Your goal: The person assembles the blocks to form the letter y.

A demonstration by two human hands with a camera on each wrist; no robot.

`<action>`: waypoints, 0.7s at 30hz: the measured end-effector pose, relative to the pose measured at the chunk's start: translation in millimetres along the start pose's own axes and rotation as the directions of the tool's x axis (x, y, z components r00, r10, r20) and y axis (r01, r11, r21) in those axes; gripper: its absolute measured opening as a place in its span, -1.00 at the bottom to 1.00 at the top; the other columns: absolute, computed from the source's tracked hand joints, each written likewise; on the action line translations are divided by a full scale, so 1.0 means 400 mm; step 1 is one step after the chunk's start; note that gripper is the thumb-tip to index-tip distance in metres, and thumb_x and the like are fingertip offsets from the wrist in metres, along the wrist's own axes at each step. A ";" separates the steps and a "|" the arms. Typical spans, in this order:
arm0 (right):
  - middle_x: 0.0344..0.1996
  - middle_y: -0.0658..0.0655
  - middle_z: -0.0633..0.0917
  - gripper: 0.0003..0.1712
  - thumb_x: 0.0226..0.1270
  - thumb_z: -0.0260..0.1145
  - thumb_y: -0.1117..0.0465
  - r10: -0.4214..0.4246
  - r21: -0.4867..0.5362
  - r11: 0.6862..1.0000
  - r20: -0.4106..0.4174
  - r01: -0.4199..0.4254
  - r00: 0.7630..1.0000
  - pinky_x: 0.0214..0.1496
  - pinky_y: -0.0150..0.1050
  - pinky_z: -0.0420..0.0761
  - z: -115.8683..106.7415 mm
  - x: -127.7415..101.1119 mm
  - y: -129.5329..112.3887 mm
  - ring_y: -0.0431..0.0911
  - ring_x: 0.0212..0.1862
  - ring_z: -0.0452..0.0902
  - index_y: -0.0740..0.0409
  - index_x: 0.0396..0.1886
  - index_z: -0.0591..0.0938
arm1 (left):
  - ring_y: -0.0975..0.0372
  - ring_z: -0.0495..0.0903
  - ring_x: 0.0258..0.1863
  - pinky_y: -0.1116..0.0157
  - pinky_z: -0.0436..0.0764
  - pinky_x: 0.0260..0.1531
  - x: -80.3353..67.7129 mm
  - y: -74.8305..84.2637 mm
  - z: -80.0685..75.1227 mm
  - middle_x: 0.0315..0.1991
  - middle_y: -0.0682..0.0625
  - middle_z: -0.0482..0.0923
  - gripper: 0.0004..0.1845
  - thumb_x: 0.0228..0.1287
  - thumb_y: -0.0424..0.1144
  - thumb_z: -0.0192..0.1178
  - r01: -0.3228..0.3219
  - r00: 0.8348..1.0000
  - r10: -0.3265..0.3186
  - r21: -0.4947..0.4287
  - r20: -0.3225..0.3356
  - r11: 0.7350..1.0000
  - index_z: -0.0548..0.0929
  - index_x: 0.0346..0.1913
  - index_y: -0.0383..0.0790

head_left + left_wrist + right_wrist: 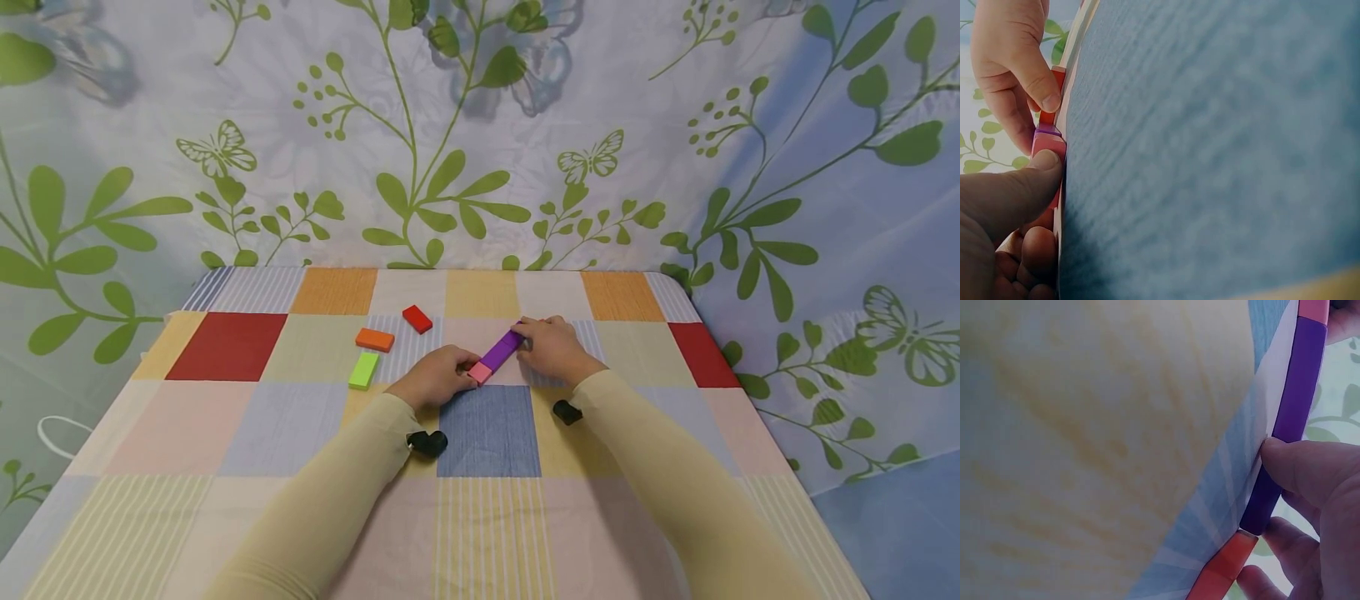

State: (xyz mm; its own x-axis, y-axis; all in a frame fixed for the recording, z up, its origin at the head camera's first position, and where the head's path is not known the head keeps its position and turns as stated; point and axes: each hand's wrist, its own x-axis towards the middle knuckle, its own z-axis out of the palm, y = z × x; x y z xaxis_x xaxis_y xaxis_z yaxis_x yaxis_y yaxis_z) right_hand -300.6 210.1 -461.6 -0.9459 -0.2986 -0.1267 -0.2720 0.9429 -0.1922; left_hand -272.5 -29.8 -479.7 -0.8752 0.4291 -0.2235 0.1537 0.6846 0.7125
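Note:
A pink block (480, 372) and a purple length (501, 351) lie end to end in a slanting row on the patchwork cloth. My left hand (435, 377) pinches the pink block at the near end, its thumb on the side in the left wrist view. Toward the far end, my right hand (553, 346) holds the purple part (1300, 381) between thumb and fingers. An orange-red block (1222, 565) meets the purple end at an angle in the right wrist view; the right hand hides it from the head view. Whether the purple part is one block or two, I cannot tell.
Left of the hands lie a red block (417, 318), an orange block (375, 339) and a lime green block (363, 371), apart from the row. A patchwork cloth (487, 429) covers the table. Leaf-patterned curtains (480, 167) hang behind and beside it.

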 end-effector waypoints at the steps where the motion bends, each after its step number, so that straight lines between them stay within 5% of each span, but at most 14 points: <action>1: 0.60 0.16 0.38 -0.31 0.47 0.36 0.09 -0.002 0.005 1.000 -0.001 0.002 1.000 0.44 0.36 0.33 0.000 -0.002 0.000 0.41 0.50 0.28 -0.04 0.56 0.46 | 0.09 0.57 0.02 0.03 0.55 0.30 -0.001 0.002 0.000 0.03 -0.02 0.68 -0.53 0.43 -0.20 0.37 0.003 1.000 -0.003 -0.002 0.001 1.000 0.66 0.36 -0.14; 12: 0.59 0.31 0.36 -0.29 0.48 0.37 0.10 -0.146 0.004 0.989 0.004 0.146 0.989 0.66 0.18 0.20 -0.009 -0.041 -0.021 0.30 0.60 0.24 0.19 0.54 0.46 | 0.08 0.56 0.08 0.01 0.54 0.36 -0.005 0.005 -0.001 0.12 -0.05 0.66 -0.49 0.45 -0.18 0.36 0.012 1.000 -0.012 0.022 0.003 1.000 0.62 0.41 -0.13; 21: 0.66 0.28 0.22 -0.13 0.45 0.40 -0.15 -0.218 0.071 0.975 0.088 0.212 0.972 0.66 0.21 0.17 0.003 -0.090 -0.043 0.28 0.67 0.07 0.09 0.62 0.37 | 0.07 0.56 0.12 0.00 0.51 0.41 -0.008 0.002 -0.006 0.18 -0.07 0.65 -0.47 0.46 -0.16 0.35 -0.016 1.000 0.015 0.046 0.006 0.999 0.59 0.44 -0.14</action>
State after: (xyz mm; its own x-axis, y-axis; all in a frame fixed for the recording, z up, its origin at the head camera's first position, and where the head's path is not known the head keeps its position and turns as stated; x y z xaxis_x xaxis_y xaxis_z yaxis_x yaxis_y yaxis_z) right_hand -261.6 204.4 -455.0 -0.8448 -0.5084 -0.1667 -0.4528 0.8454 -0.2835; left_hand -270.5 -32.1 -477.0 -0.8700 0.4430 -0.2163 0.1885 0.7044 0.6843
